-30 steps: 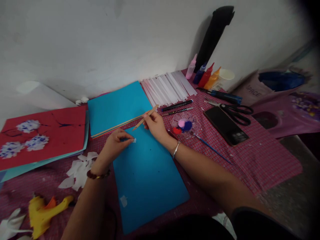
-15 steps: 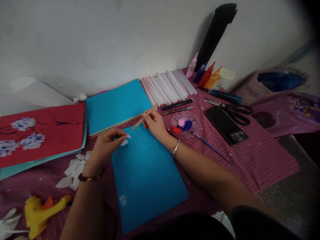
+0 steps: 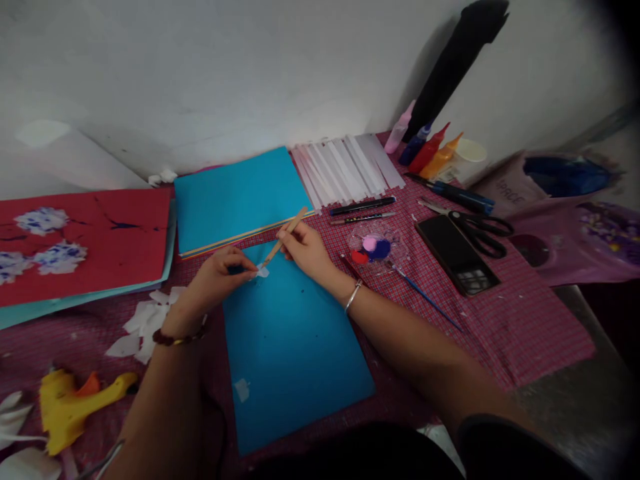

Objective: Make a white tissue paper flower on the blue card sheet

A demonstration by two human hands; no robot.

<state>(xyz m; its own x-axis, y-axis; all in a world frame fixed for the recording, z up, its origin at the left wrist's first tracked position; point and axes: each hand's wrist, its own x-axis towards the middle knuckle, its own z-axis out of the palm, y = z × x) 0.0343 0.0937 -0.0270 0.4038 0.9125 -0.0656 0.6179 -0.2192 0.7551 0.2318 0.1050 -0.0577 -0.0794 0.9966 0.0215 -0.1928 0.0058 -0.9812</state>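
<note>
Wooden stick [image 3: 273,253], clasped in the grip of the right hand [image 3: 309,252], has dipped until its tip seems to meet the white paper scrap [image 3: 263,272] pinched by the left hand [image 3: 220,277] near the blue sheet [image 3: 295,347]'s far edge, bringing both hands onto one piece.

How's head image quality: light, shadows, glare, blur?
Head view: dim, near blue sheet darker than far blue sheet; soft shadow on the wall left of the black object; pale reflection on the phone; pink item far right smeared; upper-right corner black.
</note>
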